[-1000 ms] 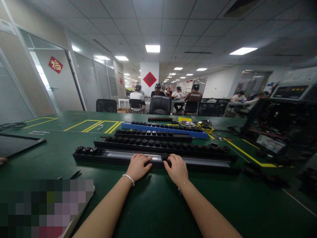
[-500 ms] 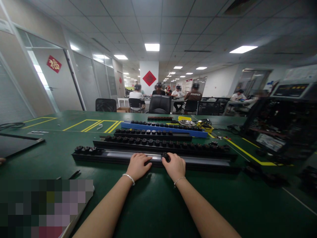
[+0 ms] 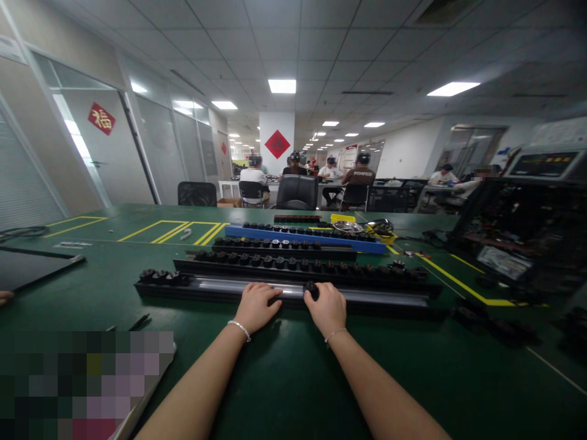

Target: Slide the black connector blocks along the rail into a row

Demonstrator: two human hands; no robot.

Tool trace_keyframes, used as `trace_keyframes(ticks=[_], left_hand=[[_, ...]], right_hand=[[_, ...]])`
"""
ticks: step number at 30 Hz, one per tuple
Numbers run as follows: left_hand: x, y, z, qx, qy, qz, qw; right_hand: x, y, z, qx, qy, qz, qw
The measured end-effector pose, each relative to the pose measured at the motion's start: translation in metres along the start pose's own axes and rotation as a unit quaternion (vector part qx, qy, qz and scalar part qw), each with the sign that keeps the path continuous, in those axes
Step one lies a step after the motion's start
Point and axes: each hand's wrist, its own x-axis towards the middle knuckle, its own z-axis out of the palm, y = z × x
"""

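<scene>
Across the table in front of me lies a long black rail point(image 3: 385, 299) with a shiny grey strip along its top. Several small black parts point(image 3: 160, 277) sit in its left end. My left hand point(image 3: 257, 305) is closed over the middle of this rail, thumb on the near side and fingers over the top. Just to the right, my right hand point(image 3: 328, 305) grips a small round black part point(image 3: 311, 288) between thumb and fingers, at the rail's top. The fingertips of both hands are partly hidden.
Behind stand another black rail point(image 3: 211, 267) filled with black parts, a shorter black rail point(image 3: 339, 253) and a blue rail point(image 3: 233, 231). A metal dish point(image 3: 347, 227) and a yellow tray point(image 3: 342, 218) lie farther back. A dark open machine point(image 3: 499, 226) stands right. Another person's hand point(image 3: 5, 297) shows at left.
My right hand has slid slightly to the right along the rail with the small black part. The left hand stays in place.
</scene>
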Motion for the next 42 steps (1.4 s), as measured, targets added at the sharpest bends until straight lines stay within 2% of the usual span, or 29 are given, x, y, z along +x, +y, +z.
trace_keyframes(ticks=[20, 42], left_hand=[[0.001, -0.001, 0.001, 0.002, -0.003, -0.001, 1.000], [0.001, -0.001, 0.000, 0.004, -0.006, 0.004, 1.000]], right_hand=[[0.000, 0.005, -0.003, -0.016, -0.002, 0.018, 1.000], [0.000, 0.014, 0.000, -0.013, 0.026, 0.022, 0.999]])
